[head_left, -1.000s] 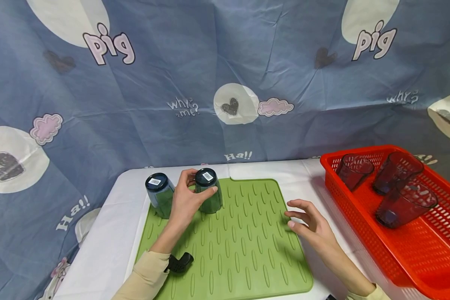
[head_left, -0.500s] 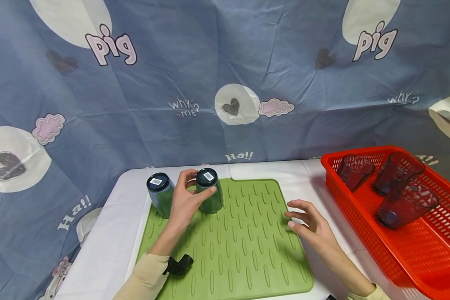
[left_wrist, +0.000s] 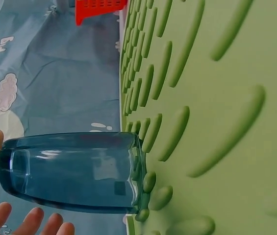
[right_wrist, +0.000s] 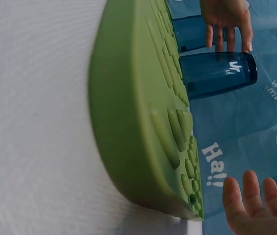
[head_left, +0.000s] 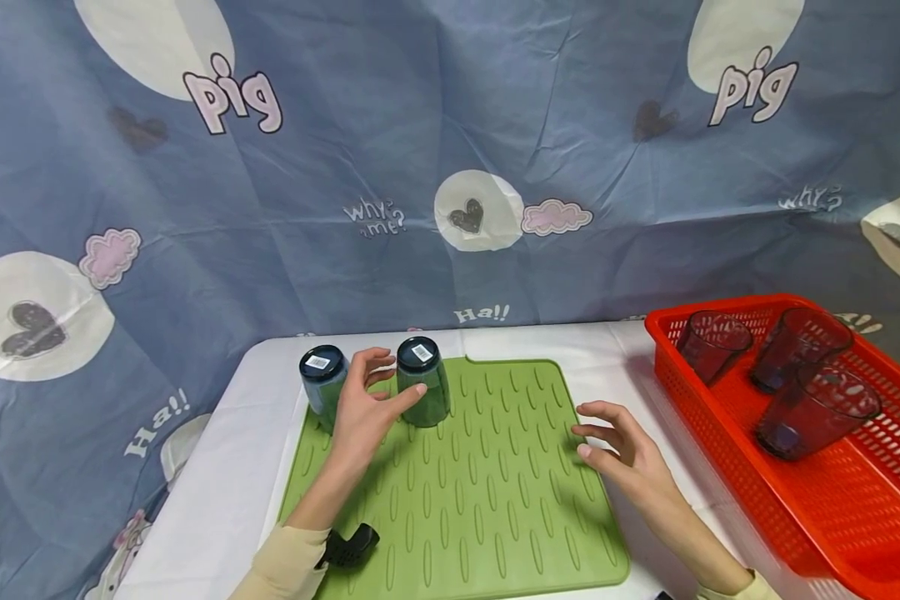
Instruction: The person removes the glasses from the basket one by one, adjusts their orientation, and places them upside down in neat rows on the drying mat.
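Two bare hands are held over one green ridged mat (head_left: pixel 495 517), laid on one white tablecloth (head_left: pixel 202 492). Near the mat's right edge the right hand (head_left: pixel 622 446) is held with fingers loosely bent and parted, nothing gripped, presumably parked out of the way. Farther right, one red basket (head_left: pixel 727 458) is placed within its easy reach; three glasses are held inside, mouths up: a near glass (head_left: pixel 817 412), a far-left glass (head_left: pixel 712 354) and a far-right glass (head_left: pixel 798 354).

Toward the mat's far left, the left hand (head_left: pixel 367 408) is curved wide around the inner glass (head_left: pixel 435 402); no grip is seen, though whether the thumb touches cannot be told. Beside it an outer glass (head_left: pixel 322 385) is stood. Both are set rim down, probably for steadiness, their two labelled bases uppermost. Beyond, one printed cloth (head_left: pixel 592 275) is hung, apparently as a backdrop.
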Demonstrator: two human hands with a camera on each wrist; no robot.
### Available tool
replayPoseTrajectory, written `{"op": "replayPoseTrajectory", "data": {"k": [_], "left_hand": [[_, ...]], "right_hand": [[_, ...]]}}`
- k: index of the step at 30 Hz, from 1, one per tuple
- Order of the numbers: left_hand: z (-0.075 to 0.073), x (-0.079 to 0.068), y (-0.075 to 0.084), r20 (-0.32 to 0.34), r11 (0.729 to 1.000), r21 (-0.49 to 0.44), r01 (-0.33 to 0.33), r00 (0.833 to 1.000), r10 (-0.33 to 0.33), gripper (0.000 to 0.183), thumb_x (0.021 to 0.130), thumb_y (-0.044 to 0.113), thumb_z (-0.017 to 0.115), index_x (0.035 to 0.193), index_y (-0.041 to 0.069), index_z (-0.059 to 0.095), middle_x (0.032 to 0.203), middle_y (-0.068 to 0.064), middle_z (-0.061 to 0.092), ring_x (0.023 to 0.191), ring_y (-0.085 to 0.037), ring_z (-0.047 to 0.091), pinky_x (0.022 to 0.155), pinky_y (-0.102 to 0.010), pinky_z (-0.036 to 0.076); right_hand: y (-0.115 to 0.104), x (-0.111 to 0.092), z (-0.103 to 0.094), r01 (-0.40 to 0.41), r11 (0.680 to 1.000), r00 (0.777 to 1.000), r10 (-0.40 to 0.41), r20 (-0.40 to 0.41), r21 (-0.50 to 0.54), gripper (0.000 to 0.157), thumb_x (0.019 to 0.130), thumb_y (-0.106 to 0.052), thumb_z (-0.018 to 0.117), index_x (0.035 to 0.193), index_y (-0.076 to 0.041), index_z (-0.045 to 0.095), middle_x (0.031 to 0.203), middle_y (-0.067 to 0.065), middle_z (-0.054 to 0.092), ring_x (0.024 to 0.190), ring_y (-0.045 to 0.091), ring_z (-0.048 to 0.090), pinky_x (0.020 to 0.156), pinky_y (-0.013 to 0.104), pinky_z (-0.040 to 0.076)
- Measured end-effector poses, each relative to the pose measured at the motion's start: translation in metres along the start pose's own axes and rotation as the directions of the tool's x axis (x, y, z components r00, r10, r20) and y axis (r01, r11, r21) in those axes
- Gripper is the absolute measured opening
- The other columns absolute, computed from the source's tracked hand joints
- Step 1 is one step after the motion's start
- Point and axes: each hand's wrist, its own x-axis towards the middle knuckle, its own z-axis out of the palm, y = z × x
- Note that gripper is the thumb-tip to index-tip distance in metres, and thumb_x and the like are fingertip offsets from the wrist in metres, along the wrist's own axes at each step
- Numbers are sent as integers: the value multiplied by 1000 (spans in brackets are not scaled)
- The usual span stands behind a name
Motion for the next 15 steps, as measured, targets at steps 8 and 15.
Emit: {"op": "replayPoseTrajectory", "data": {"k": [8, 15], "left_hand": [[-6, -10, 3, 9, 1000, -1, 12, 1000, -12, 65, 78, 15, 84, 132, 16, 47, 131, -6, 53, 118, -23, 51, 95, -43, 42], [-13, -21, 5, 24, 1000, -4, 12, 1000, -12, 64, 79, 17, 84, 131, 17, 48, 131, -4, 53, 119, -24, 51, 99, -49, 41]], "right_hand": [[3, -1, -1, -16, 1000, 1000, 16, 19, -9, 44, 95, 1, 60, 135, 4, 42, 136, 10, 47, 119, 25, 55, 87, 30, 54], [2, 0, -1, -28, 1000, 1000, 28, 13, -12, 43, 95, 1, 60, 135, 3, 43, 136, 9, 47, 119, 26, 55, 88, 30, 54]]}}
